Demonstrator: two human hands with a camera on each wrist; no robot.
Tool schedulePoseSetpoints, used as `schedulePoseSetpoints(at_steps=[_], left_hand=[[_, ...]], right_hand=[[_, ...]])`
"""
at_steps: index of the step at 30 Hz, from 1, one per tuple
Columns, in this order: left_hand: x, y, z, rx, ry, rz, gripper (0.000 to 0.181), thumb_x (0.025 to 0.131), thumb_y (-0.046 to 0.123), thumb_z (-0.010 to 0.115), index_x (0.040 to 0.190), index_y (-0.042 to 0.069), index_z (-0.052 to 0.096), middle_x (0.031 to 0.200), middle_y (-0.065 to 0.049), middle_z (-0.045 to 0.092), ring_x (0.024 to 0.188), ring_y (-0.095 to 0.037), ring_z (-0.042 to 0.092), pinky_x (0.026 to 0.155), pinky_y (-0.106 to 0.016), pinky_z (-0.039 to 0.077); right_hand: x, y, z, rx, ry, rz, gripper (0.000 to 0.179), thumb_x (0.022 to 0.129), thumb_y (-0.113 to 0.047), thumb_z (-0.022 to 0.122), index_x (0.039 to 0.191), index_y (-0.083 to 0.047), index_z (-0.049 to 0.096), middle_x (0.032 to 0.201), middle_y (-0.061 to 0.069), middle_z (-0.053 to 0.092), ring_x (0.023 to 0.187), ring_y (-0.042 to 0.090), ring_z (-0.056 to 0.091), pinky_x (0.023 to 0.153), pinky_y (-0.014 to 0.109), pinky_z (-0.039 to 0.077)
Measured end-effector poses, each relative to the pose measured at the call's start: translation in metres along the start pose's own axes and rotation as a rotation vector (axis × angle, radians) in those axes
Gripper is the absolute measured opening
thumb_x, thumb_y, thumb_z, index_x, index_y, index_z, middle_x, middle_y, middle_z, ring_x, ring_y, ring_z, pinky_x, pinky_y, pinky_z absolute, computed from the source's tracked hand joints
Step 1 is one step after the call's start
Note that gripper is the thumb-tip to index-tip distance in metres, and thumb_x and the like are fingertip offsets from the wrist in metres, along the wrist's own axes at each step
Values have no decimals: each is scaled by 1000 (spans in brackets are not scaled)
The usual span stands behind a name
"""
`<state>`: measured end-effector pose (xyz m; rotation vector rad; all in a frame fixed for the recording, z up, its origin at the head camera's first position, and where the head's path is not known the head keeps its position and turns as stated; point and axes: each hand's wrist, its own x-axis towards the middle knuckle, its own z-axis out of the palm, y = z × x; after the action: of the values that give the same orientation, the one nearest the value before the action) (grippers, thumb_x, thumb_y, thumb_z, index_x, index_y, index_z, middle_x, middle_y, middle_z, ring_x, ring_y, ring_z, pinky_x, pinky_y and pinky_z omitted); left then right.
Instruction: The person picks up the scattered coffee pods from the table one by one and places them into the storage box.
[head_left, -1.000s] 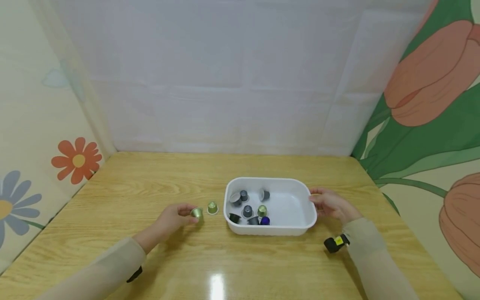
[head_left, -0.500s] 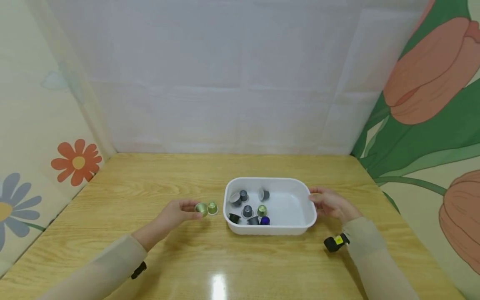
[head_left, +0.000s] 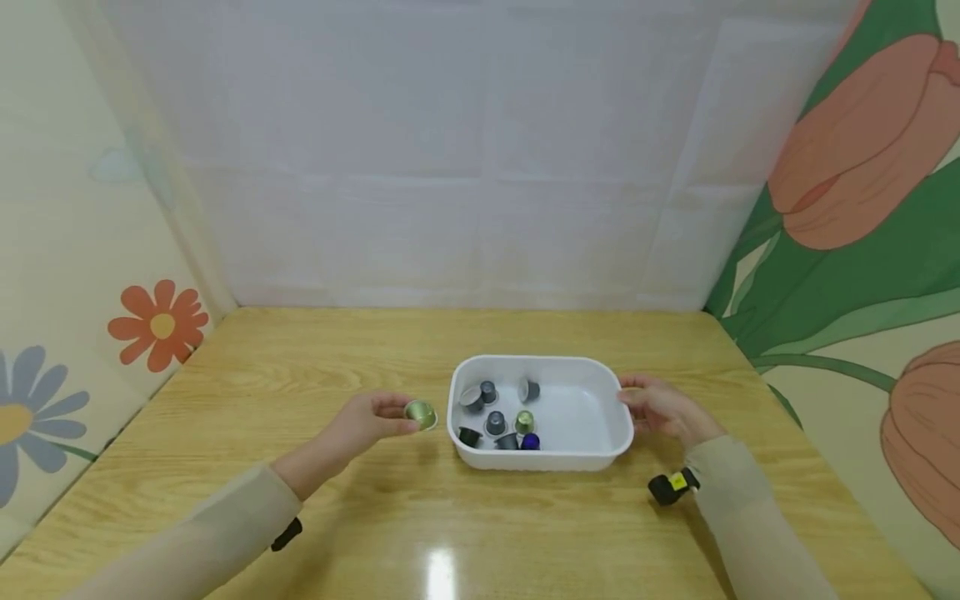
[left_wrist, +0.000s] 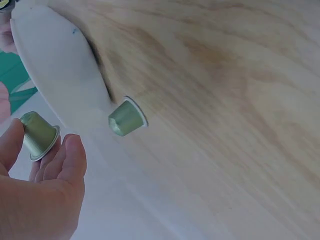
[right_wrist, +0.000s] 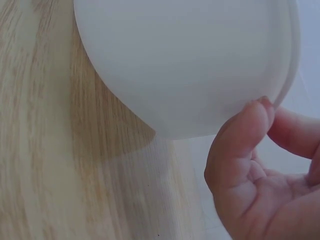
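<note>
My left hand (head_left: 362, 429) pinches a green coffee capsule (left_wrist: 39, 135) between thumb and fingers, just left of the white bin (head_left: 543, 460) and above the table. A second green capsule (left_wrist: 127, 117) rests on the wood in the left wrist view; in the head view the held one covers it. At the bin's right end, my right hand (head_left: 663, 408) grips the rim, with thumb and fingers on either side of the wall (right_wrist: 190, 65). Inside the bin, mostly toward its left, lie several grey capsules (head_left: 495, 422), a black one (head_left: 469, 437), a green one (head_left: 524, 421) and a dark blue one (head_left: 530, 442).
The wooden table (head_left: 322, 358) extends around the bin on every side. A white cloth backdrop (head_left: 450, 167) stands behind it. Flower-printed panels (head_left: 847, 250) flank the table. Each wrist carries a small black camera (head_left: 671, 486).
My left hand has shifted right toward the bin with the green capsule, which now overlaps the second green one in the head view. The right hand and bin have stayed put.
</note>
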<state>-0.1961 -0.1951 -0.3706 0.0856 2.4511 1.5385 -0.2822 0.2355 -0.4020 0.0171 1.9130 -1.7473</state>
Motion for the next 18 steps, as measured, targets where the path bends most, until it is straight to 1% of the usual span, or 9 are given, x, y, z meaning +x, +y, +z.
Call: schedulePoseSetpoints(at_steps=[4,8,12,18], left_hand=[[2,11,2,6,-6,11,40,92,15,73,127,-4,63,120,-17,71,112,-28,65,106,-59,44],[3,21,6,2,-20,13,39,93,14,73,127,-3,64,120,-17,71,110,-25,66,105,-56,45],[5,26,10,2,-25,18,42,92,12,73,128,-5,62,122,-19,70,110,-26,67,104,-53,48],[11,33,18,-5,-34,16,44,92,12,74,130,-5,61,124,-20,69,109,-25,67,101,-50,51]], right_hand=[[1,0,0,17,-9,-3,33,102,-9,51,132,1,43,87,-4,64,74,8,61,67,24,57],[2,0,2,26,-9,-9,36,102,-8,51,134,3,41,86,-4,64,74,7,61,67,24,57],[1,1,2,24,-6,-9,36,102,-8,50,134,4,40,85,-5,64,73,7,61,66,24,56],[0,0,2,32,6,-3,31,102,-7,51,131,1,43,84,-4,63,72,8,60,65,24,57]])
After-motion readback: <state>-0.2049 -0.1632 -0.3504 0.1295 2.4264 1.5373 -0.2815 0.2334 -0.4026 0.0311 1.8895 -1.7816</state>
